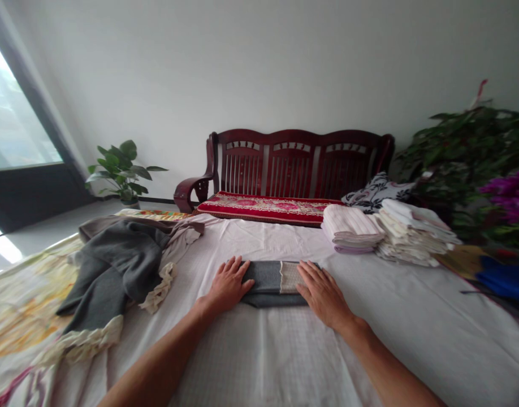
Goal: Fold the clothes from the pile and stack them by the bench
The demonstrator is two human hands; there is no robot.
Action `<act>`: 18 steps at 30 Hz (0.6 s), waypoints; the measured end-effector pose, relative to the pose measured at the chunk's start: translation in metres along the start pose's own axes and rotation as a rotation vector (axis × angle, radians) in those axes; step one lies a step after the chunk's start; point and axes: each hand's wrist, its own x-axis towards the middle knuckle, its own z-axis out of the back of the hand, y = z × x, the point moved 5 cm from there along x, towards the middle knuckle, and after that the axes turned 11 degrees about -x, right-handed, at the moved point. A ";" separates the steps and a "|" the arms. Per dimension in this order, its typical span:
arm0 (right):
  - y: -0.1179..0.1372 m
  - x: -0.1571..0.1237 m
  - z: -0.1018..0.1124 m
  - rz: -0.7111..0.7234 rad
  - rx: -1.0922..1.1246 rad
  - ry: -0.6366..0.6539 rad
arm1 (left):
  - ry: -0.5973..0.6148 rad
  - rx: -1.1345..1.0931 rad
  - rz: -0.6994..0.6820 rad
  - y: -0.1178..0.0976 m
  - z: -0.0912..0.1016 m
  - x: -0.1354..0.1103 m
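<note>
The left hand [229, 282] lies flat, fingers extended, on the left end of a folded grey garment [263, 277]. The right hand [321, 291] rests the same way on its right end, over a cream trim [289, 277]; both are spread open, pressing on the fabric without gripping it. The garment sits between them on a white cloth [259, 350]. To the left of the left hand lies a rumpled grey garment [124, 254] with cream ruffles [160, 288]. Beyond the right hand, to its right, stand a pinkish folded pile [350, 226] and a cream stack [412, 234], side by side. Farther ahead of both hands is a dark red wooden bench [285, 169].
</note>
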 end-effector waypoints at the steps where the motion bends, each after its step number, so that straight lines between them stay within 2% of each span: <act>1: 0.000 0.000 0.000 0.001 0.000 0.002 | 0.000 -0.001 0.002 0.000 0.000 0.000; 11: 0.001 0.000 0.001 -0.008 0.002 0.003 | -0.019 -0.012 -0.002 0.001 -0.001 0.000; 18: 0.000 0.000 0.000 -0.008 -0.005 0.027 | 0.010 -0.010 0.014 0.000 0.001 -0.001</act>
